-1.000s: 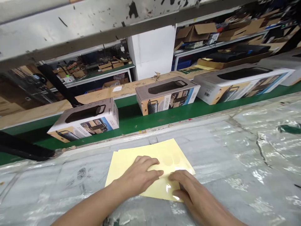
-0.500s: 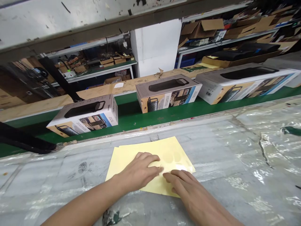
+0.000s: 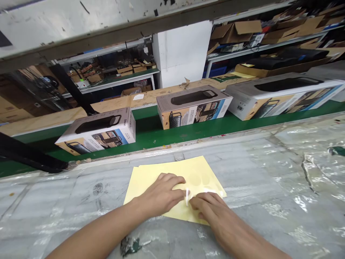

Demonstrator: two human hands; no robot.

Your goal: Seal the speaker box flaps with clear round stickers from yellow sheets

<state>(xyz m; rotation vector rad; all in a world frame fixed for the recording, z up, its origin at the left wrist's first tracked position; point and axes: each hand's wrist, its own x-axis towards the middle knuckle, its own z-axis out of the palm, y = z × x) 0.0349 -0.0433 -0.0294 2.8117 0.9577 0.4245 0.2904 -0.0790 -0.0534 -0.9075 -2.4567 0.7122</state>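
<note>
A pale yellow sticker sheet (image 3: pixel 196 172) lies on the plastic-covered bench (image 3: pixel 269 187) in front of me, with another sheet edge showing under it. My left hand (image 3: pixel 161 196) rests flat on the sheet, fingers stretched out. My right hand (image 3: pixel 212 210) is beside it, fingertips pinched on a small clear sticker (image 3: pixel 187 196) that stands up from the sheet between the two hands.
Beyond the bench runs a green conveyor belt (image 3: pixel 188 133) carrying three printed speaker boxes: left (image 3: pixel 98 131), middle (image 3: pixel 192 106), right (image 3: pixel 283 93). A black bar (image 3: pixel 29 156) crosses at the left. Shelves with cardboard cartons (image 3: pixel 234 30) stand behind. A metal beam (image 3: pixel 107 25) hangs overhead.
My right hand's fingertips have closed and lifted a clear sticker off the sheet. The left hand has stayed pressed on the sheet. The view has shifted slightly.
</note>
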